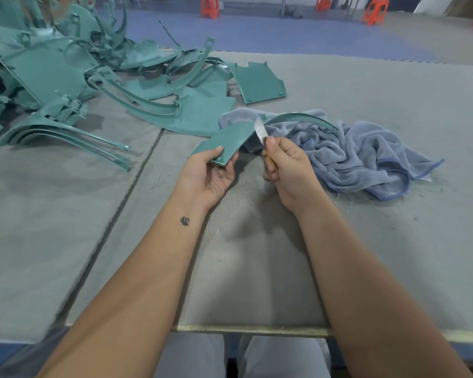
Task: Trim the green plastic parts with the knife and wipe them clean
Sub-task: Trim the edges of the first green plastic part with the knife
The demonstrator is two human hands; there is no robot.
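My left hand point(210, 177) grips the near corner of a green plastic part point(227, 141), a flat panel whose thin curved strip arches off to the right over the cloth. My right hand point(287, 170) holds a small knife point(260, 130) by its yellowish handle. The blade points up and lies against the panel's right edge. A crumpled blue-grey cloth point(361, 156) lies on the table just right of my right hand, partly under the part.
A big heap of green plastic parts point(74, 77) covers the far left of the grey padded table point(393, 241). One flat green panel point(260, 83) lies apart behind the cloth. Orange stools point(210, 6) stand on the floor beyond. Fine shavings lie near my hands.
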